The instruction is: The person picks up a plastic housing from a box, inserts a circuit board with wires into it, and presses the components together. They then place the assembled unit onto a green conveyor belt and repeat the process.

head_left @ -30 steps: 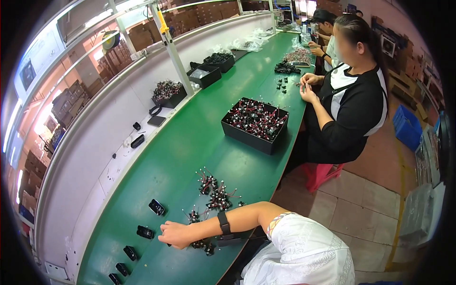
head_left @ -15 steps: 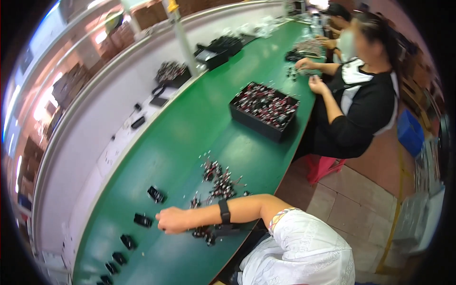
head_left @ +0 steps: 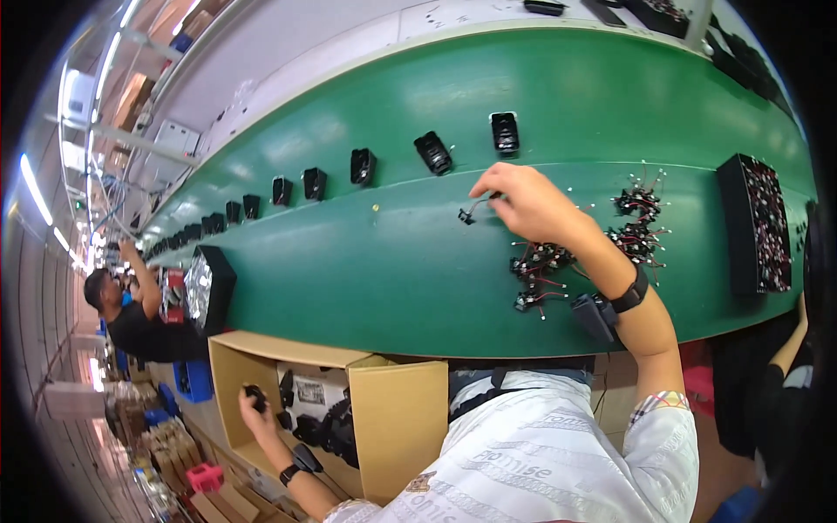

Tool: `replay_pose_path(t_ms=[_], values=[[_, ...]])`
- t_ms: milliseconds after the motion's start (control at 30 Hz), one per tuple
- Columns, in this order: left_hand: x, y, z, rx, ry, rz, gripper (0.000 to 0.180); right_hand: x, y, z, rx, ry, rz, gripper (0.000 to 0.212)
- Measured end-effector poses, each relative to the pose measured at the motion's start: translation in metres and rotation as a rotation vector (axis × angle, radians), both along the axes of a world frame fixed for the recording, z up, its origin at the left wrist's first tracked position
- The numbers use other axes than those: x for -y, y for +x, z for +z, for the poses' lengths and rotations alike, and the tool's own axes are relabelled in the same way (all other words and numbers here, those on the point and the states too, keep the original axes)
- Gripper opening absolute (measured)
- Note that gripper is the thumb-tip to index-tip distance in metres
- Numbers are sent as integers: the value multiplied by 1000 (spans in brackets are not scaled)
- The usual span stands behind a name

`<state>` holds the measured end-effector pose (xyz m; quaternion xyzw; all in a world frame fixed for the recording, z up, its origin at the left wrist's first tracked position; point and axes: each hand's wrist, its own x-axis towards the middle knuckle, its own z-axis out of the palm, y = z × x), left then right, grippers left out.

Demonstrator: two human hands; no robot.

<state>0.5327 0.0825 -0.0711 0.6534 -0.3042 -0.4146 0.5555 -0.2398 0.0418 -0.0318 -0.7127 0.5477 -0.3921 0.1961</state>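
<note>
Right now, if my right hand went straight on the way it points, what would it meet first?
Your right hand would probably meet the tilted black housing, second from the right in the row, though depth is unclear.

Green table (head_left: 331, 279) leaves passage between black housings (head_left: 363, 166) and carton (head_left: 399, 427).

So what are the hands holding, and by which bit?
Right hand: a dangling black part, by its wires. Left hand: a black piece, by which bit I can't tell.
</note>
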Motion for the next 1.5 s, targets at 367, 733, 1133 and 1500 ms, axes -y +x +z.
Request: replay_pose_path(t_ms=[367,733,1133,1500], values=[[80,-422,117,-193,52,-991,40,-13,28,35,716,315,265,25],[93,-528,85,-407,133,-1169,32,-26,33,53,807,363,268,18],[77,-538,71,-664,48,-1303,35,-29,53,30,825,192,232,23],[73,-543,62,-148,-194,-1054,26,-24,47,22,149,-348,-37,20]])
